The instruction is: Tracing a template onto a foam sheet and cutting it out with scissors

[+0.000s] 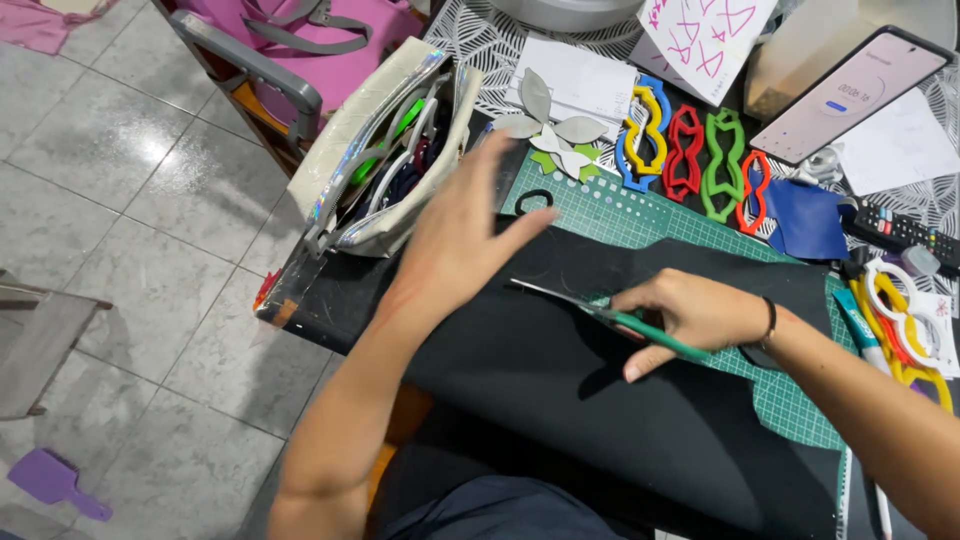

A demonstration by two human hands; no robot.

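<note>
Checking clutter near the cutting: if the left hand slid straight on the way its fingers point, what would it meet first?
Probably the small black ring on the green cutting mat, just beyond the left hand; depth is unclear.

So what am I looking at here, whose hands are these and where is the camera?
There is no machine: the one picture comes from a camera worn on a person's head, looking down at their own two bare hands. The right hand holds green-handled scissors, blades open over a black sheet that lies on a green cutting mat. The left hand presses flat on the sheet's far edge, beside an open pouch of supplies. Farther back lie coloured plastic templates, grey leaf cut-outs, a blue scrap and a phone.
</note>
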